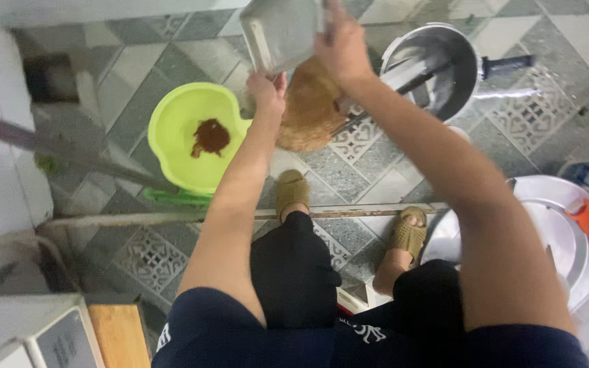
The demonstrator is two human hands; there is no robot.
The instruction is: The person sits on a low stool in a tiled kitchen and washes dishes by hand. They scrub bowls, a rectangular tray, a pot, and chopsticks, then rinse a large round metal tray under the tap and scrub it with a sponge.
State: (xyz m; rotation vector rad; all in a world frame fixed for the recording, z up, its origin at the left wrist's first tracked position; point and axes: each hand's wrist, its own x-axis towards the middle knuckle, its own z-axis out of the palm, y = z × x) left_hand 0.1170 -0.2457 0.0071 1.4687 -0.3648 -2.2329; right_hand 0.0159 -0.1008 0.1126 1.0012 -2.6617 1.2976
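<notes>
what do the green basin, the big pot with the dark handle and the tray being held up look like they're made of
Green basin: probably plastic, given its uniform lime colour and soft sheen.
Pot: looks like bare metal, perhaps aluminium or steel, with silvery reflective walls; its handle is dark, likely plastic.
Tray, held by the left hand and right hand: dull grey, apparently metal, though motion blur leaves that open.

Navy short sleeves (213,327), black trousers (294,272) and 2 tan woven slippers (292,191); arms bare.

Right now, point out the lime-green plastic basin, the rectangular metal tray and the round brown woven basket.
lime-green plastic basin (172,129), head view, inner wall.
rectangular metal tray (277,31), head view, flat underside.
round brown woven basket (308,112), head view, woven side.
</notes>
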